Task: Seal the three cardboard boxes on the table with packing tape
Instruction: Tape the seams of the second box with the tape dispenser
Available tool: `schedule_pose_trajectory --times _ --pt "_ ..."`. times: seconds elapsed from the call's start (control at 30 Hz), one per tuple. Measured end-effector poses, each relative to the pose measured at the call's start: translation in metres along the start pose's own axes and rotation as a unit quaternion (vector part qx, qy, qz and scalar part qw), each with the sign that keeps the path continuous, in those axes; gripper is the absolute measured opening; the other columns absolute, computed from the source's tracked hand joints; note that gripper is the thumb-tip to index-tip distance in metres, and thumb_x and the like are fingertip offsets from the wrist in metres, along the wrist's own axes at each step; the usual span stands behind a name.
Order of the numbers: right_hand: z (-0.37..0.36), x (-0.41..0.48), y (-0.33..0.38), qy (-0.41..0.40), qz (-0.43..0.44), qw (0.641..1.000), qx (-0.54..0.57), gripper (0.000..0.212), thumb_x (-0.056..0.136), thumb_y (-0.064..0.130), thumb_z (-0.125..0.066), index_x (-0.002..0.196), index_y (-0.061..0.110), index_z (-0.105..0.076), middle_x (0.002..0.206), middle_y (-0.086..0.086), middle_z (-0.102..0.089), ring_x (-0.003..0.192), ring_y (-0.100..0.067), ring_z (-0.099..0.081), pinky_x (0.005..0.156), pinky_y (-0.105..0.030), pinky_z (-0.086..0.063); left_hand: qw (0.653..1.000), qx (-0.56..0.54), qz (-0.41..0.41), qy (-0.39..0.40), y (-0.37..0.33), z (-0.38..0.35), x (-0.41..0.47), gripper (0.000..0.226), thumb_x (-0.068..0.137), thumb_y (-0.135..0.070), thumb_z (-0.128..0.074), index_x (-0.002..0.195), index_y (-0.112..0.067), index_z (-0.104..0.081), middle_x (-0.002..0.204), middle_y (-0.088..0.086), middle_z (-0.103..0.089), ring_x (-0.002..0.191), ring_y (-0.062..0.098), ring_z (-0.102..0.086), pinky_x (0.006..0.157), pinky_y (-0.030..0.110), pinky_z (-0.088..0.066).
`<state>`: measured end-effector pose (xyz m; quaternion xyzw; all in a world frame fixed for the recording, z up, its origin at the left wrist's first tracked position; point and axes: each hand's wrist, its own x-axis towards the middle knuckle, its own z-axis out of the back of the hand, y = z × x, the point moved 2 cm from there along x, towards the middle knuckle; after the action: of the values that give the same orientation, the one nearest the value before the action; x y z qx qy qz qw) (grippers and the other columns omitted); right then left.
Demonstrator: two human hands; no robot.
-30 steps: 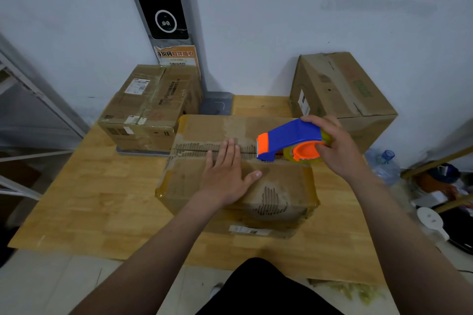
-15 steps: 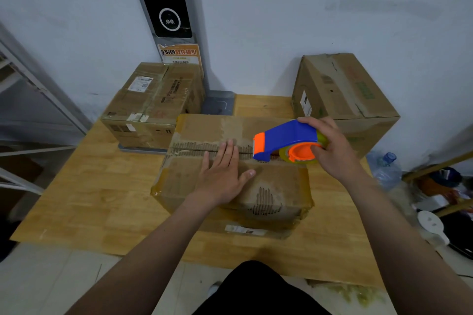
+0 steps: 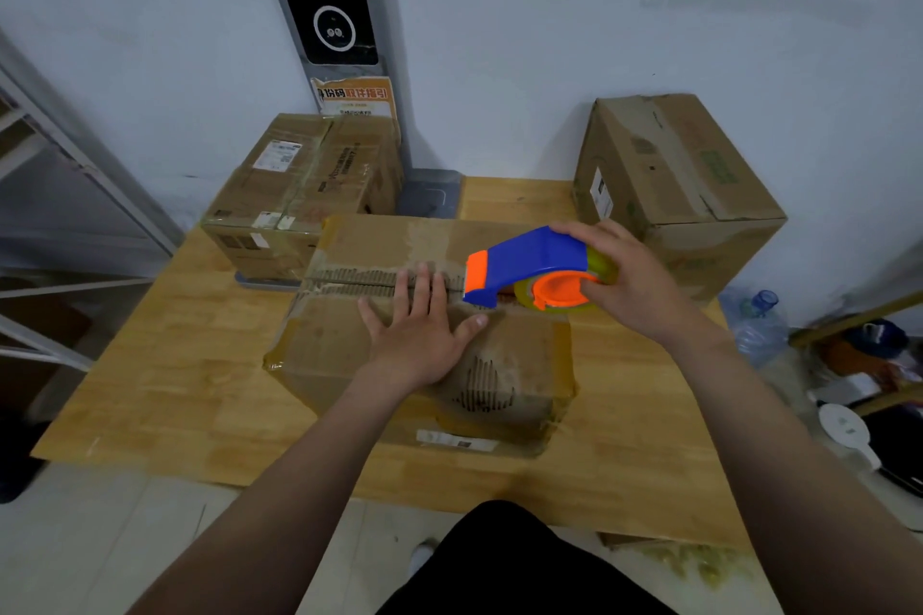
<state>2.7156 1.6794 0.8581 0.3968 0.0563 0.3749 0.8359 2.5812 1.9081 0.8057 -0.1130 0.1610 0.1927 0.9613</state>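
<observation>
A worn cardboard box (image 3: 344, 350) lies in the middle of the wooden table (image 3: 150, 380), its top flaps meeting in a torn seam. My left hand (image 3: 424, 330) presses flat on the near flap, fingertips at the seam. My right hand (image 3: 634, 280) grips a blue and orange tape dispenser (image 3: 529, 270) whose nose touches the seam just right of my left fingers. A second box (image 3: 304, 185) with shiny tape on top sits at the back left. A third box (image 3: 674, 180) stands at the back right, tilted.
A grey post with a dark screen (image 3: 324, 10) stands against the wall behind the boxes. Metal shelving (image 3: 60, 225) runs along the left. A water bottle (image 3: 759, 320) and clutter lie on the floor to the right of the table.
The tape dispenser has slid a little leftward along the seam toward my left fingers. My left hand stays pressed on the flap.
</observation>
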Motion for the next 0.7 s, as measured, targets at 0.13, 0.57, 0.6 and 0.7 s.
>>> schedule_pose_trajectory --times 0.13,0.57,0.6,0.7 --pt "0.011 -0.001 -0.002 0.027 0.008 0.999 -0.029 0.084 0.081 0.001 -0.07 0.141 0.053 -0.046 0.11 0.015 -0.046 0.092 -0.005 -0.054 0.07 -0.031 -0.047 1.0 -0.008 0.002 0.003 0.001 -0.001 -0.001 0.095 0.089 -0.084 -0.005 0.16 -0.025 0.019 0.164 -0.006 0.035 0.151 0.02 0.033 0.109 0.076 0.016" --pt "0.046 -0.037 -0.051 -0.038 0.009 0.999 -0.029 0.09 0.076 -0.013 -0.072 0.142 0.044 -0.05 0.118 -0.003 -0.051 0.107 -0.016 -0.053 0.091 -0.034 -0.046 1.0 -0.009 0.017 -0.012 -0.004 -0.003 -0.003 0.094 0.088 -0.084 -0.004 0.16 -0.028 0.019 0.164 -0.011 0.033 0.152 0.017 0.03 0.11 0.079 0.014" --pt "0.044 -0.037 -0.053 -0.038 0.011 0.999 -0.026 0.091 0.076 -0.013 -0.072 0.142 0.045 -0.048 0.118 -0.002 -0.05 0.108 -0.014 -0.052 0.091 -0.031 -0.045 1.0 -0.011 0.021 -0.013 -0.005 -0.002 -0.003 0.094 0.088 -0.084 -0.004 0.16 -0.028 0.018 0.164 -0.011 0.033 0.152 0.017 0.03 0.11 0.079 0.014" --pt "0.039 -0.039 -0.059 -0.03 0.015 0.999 -0.023 0.094 0.078 -0.013 -0.07 0.143 0.05 -0.045 0.119 0.001 -0.047 0.11 -0.013 -0.051 0.092 -0.022 -0.043 0.999 -0.014 0.027 -0.015 -0.007 -0.001 -0.005 0.096 0.087 -0.085 -0.004 0.161 -0.028 0.017 0.165 -0.011 0.032 0.152 0.017 0.03 0.11 0.079 0.014"
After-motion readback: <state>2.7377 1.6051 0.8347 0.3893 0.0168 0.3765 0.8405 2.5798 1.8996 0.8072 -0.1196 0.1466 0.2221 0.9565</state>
